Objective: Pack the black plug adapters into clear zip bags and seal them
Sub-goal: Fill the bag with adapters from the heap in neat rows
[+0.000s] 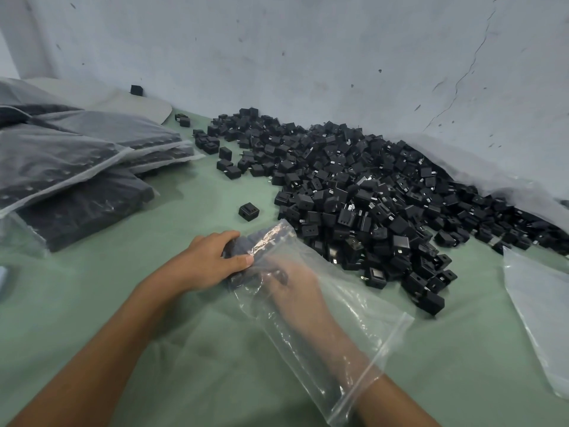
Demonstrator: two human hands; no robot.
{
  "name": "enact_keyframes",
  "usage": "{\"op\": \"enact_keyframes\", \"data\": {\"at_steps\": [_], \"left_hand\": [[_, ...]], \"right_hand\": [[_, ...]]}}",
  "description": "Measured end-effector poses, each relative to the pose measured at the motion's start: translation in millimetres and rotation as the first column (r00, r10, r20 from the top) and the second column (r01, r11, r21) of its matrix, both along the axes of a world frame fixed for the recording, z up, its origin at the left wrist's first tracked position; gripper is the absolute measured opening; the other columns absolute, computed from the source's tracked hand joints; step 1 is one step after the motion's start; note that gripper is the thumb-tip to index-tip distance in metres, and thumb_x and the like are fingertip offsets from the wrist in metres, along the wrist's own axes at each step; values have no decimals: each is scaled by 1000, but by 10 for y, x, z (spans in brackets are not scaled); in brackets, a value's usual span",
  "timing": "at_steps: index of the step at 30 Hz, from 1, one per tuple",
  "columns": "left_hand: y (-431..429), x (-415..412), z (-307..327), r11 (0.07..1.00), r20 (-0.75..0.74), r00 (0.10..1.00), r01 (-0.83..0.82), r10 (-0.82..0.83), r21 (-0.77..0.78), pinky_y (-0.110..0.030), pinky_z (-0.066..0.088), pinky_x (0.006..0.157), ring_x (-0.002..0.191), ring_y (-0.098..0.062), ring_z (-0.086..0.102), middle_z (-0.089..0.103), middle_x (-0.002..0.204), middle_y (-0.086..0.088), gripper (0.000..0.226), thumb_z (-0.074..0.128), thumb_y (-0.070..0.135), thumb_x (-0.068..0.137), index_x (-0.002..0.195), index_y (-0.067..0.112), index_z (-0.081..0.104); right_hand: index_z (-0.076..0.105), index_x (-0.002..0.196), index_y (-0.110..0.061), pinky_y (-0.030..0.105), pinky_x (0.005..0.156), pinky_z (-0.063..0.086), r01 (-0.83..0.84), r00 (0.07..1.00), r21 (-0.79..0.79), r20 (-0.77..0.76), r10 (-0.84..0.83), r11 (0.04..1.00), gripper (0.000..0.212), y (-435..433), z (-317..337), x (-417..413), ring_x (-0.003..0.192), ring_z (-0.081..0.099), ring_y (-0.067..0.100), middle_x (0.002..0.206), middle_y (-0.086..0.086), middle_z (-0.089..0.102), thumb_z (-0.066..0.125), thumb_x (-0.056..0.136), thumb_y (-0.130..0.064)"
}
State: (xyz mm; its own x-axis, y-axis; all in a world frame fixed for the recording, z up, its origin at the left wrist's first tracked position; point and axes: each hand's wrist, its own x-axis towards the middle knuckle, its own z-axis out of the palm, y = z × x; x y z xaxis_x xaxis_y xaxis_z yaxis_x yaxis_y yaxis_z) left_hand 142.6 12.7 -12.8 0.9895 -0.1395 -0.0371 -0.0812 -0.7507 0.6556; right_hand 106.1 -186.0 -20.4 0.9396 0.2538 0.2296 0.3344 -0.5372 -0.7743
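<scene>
A pale green table top (191, 349) fills the lower 2/3 of the frame, smudged dark in patches near the bottom centre. Behind it, across the top of the frame, stands a grey-white wall (308, 47) w/ dark specks, scuffs and a thin crack running down at upper right.

The big pile of black plug adapters (354, 192) spreads from centre to the right edge, up against the wall. 1 single adapter (248, 212) sits apart on the green, just left of the pile. Another lone adapter (136, 90) stands at the wall foot, upper left.

Centre frame – a clear zip bag (311, 318) lies slanted, its zip mouth toward lower right, closed end toward the pile. The right hand (292, 288) is inside the bag up to the wrist; fingers reach to dark adapters at the far end, but through the plastic I can't tell if they're curled or straight. The left hand (212, 263) clamps the bag's closed end from outside, thumb and fingers curled round the adapters packed there.

Left side: a stack of filled bags (80, 167), hazy plastic over dark rows, overlapping each other. Behind it, a flat pale sheet (135, 106) against the wall. Right edge – an empty clear bag (542, 312) lies flat, and more crumpled plastic (492, 171) sits behind the pile.
</scene>
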Motion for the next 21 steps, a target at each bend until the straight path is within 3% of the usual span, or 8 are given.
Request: {"op": "enact_keyframes", "data": {"at_steps": [3,6,7,10,12,16,19,21], "left_hand": [[-11,-15,10,998,-1,1000,4,-4,-66,-32,45,96,108,-16,57,61,117,6,54,65,52,89,133,23,53],[-10,-19,14,997,1,1000,-6,6,-73,-35,46,99,109,-16,58,62,119,4,54,65,51,89,135,24,52],[-12,-20,16,998,2,1000,-2,2,-67,-34,45,99,109,-16,58,61,120,5,55,64,51,90,136,24,52],[-12,-22,25,998,19,1000,11,-10,-63,-28,44,92,107,-13,58,61,119,9,55,65,51,90,137,27,51],[-4,-19,30,998,15,1000,13,-12,-68,-28,45,93,106,-12,59,61,119,10,55,65,51,89,136,27,51],[15,0,24,997,-10,1000,25,-25,-77,-34,48,97,104,-11,61,64,117,9,51,66,51,88,132,29,54],[21,25,6,997,-15,1000,4,-6,-79,-36,49,97,103,-10,62,65,115,10,45,67,50,88,127,31,56],[-16,47,-22,993,-15,999,-51,50,-107,-36,49,96,100,-9,62,67,110,12,37,65,53,87,119,34,60]], "right_hand": [[74,106,-25,31,96,49,13,999,-53,48,-11,998,31,7,51,-23,107,61,7,111,-11,68,53,94,-6],[71,114,-12,37,98,46,38,997,-83,77,-32,996,25,10,80,-43,109,61,18,114,3,68,51,100,-7],[69,116,-8,37,98,46,32,998,-115,54,-26,993,24,15,91,-51,110,61,23,116,8,67,49,103,-13],[62,119,-1,35,95,45,39,998,-190,-34,-46,981,57,41,191,-92,110,58,31,118,17,63,31,97,-43],[65,118,-3,35,96,44,25,999,-142,31,-21,990,69,59,207,-142,108,60,27,115,13,65,23,89,-49],[71,112,-13,38,95,46,17,1000,-149,13,-15,989,25,54,112,-90,107,60,24,112,7,65,54,101,-29],[69,114,-10,38,98,45,41,999,-217,28,-36,975,24,66,31,-13,110,58,27,116,10,64,61,98,-27],[70,111,-10,43,95,48,-2,997,-137,73,12,991,19,72,21,-21,108,61,29,113,10,66,63,97,-20]]}}
